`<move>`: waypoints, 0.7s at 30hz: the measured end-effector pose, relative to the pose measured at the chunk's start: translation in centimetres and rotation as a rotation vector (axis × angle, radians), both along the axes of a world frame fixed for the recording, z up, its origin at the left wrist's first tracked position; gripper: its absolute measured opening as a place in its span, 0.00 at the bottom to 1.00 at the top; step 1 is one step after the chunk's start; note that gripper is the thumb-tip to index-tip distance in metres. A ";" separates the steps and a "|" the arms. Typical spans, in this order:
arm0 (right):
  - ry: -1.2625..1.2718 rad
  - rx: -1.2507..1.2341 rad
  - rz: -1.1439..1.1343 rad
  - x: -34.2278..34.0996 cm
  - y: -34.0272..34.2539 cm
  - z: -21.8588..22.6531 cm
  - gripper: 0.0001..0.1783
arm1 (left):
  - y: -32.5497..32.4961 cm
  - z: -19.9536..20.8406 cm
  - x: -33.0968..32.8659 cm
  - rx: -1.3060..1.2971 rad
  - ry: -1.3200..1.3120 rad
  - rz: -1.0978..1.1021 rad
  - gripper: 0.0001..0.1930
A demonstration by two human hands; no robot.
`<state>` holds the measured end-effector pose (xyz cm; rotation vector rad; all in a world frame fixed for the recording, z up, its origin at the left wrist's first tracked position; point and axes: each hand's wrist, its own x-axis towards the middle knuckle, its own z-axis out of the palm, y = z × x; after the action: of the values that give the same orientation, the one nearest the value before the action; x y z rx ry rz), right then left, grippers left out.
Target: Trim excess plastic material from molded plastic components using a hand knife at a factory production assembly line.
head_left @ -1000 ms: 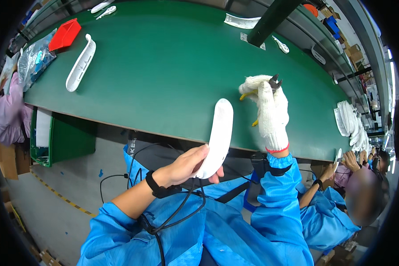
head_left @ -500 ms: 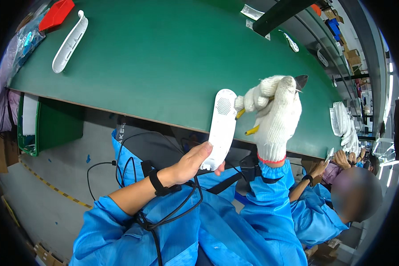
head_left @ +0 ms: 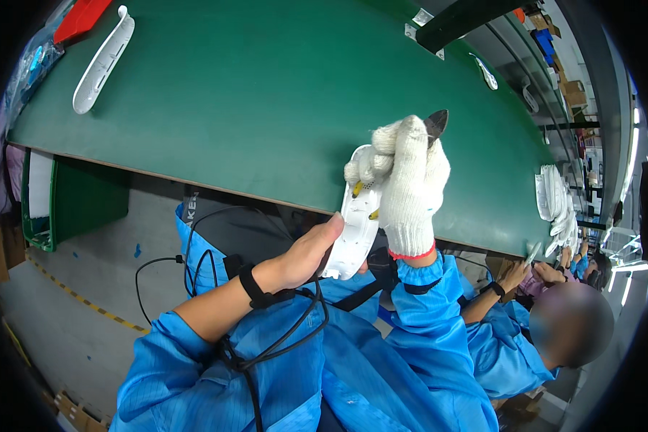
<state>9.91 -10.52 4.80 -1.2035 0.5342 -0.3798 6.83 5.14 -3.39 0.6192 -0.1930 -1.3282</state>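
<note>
My bare left hand (head_left: 311, 252) is closed on the lower end of a long white plastic shell (head_left: 354, 241), thumb on its near side, fingers mostly hidden behind. The shell stands tilted at the table's front edge. Its upper part is covered by my right hand (head_left: 410, 183), in a white knitted glove with a red cuff edge. That hand is closed around yellow-handled pliers (head_left: 436, 125). Their dark pointed tip sticks out past the fingers at the upper right, and yellow handle ends show beside the shell. The gloved fingers overlap the shell; whether they touch it I cannot tell.
Another white shell (head_left: 104, 61) lies on the green table (head_left: 230, 93) at the far left, near a red tray (head_left: 79, 18). A black post (head_left: 457, 25) stands at the back right. White parts (head_left: 552, 194) are stacked at right, near a co-worker's hand (head_left: 515, 275).
My right hand has moved left with the pliers, over the shell's upper part. The shell has been turned so its hollow, ribbed side shows instead of the smooth face with small holes.
</note>
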 end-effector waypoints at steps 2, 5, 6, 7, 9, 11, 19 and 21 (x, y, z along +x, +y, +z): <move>0.000 0.015 0.025 0.0 -0.4 0.0 0.16 | -0.6 0.8 0.2 0.121 0.016 0.027 0.37; 0.010 0.038 0.009 0.2 -0.3 0.0 0.17 | -1.3 1.0 0.2 0.048 0.119 0.096 0.37; 0.011 0.037 0.011 0.1 -0.2 0.0 0.17 | -1.3 1.0 0.3 0.047 0.121 0.098 0.37; 0.019 0.012 0.006 -0.1 0.0 0.2 0.17 | -1.3 1.1 0.5 0.033 0.165 0.088 0.37; 0.023 -0.016 0.005 0.0 0.3 0.4 0.17 | -1.3 0.8 0.5 0.016 0.206 0.080 0.37; 0.051 0.014 -0.046 0.2 0.5 0.5 0.18 | -1.2 0.1 0.3 -0.147 0.277 0.049 0.34; 0.085 -0.032 0.036 0.5 0.0 0.9 0.21 | -1.2 0.9 -0.1 0.017 0.228 0.075 0.35; 0.161 -0.099 0.047 0.9 0.4 1.2 0.22 | -1.2 0.9 0.0 0.016 0.213 0.065 0.35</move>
<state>10.81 -10.08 5.98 -1.3469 0.6306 -0.2733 6.85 3.94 -2.52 0.4891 0.0114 -1.3238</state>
